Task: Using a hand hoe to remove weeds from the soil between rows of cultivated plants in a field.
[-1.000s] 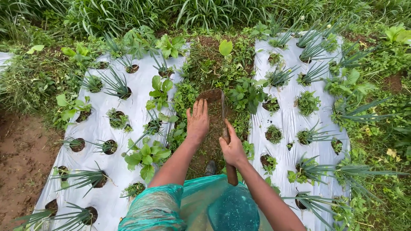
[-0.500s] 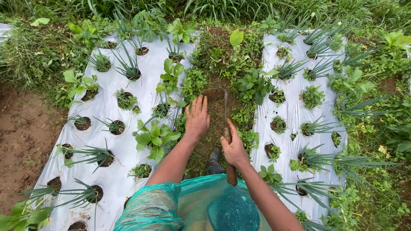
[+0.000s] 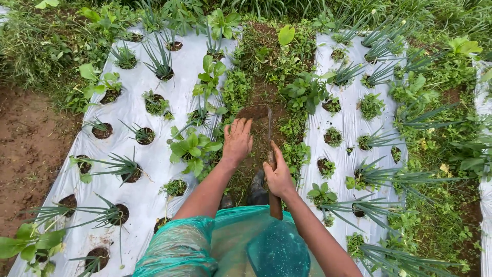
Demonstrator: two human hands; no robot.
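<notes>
Between two plastic-mulched beds point(image 3: 154, 107), the right hand point(image 3: 279, 177) is clenched around a hoe point(image 3: 270, 149) biting the weedy furrow point(image 3: 266, 66). The left hand point(image 3: 237, 141) lies spread, empty, beside it. Nearby soil looks scraped; farther weeds remain.

Your right hand point(image 3: 279, 177) is wrapped around the wooden handle of a hoe point(image 3: 270, 154), thumb pointing up the shaft. The tool runs almost straight away from you, its thin metal blade edge-on and its tip down at the brown soil point(image 3: 254, 112) in the weedy furrow. Your left hand point(image 3: 238, 141) lies flat, fingers together, just beside the blade.
</notes>
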